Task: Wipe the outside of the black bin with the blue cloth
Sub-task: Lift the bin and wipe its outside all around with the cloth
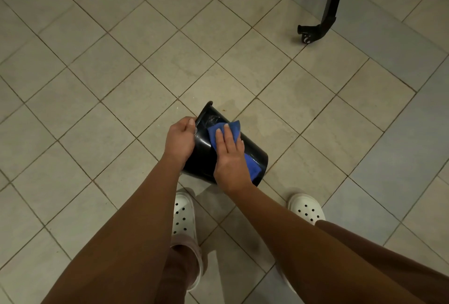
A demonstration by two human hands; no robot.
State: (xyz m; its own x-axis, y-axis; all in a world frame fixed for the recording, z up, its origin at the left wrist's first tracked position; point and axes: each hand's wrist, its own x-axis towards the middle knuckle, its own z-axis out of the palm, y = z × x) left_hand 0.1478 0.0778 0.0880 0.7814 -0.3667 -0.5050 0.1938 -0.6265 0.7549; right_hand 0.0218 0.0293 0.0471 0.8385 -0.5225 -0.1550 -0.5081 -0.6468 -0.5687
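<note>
Black bin point(252, 152) is tipped on its side between both hands, long axis running away and to the left. Left hand point(179, 139) grips its wall; right hand point(229, 155) presses the blue cloth point(224, 131) flat on top, fingers spread.

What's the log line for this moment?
phase: wiping | left hand: grips black bin, tilted | right hand: flat, presses blue cloth on bin's outside

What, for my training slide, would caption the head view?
Left hand holds a tipped black bin; right hand presses a blue cloth on its side.
</note>
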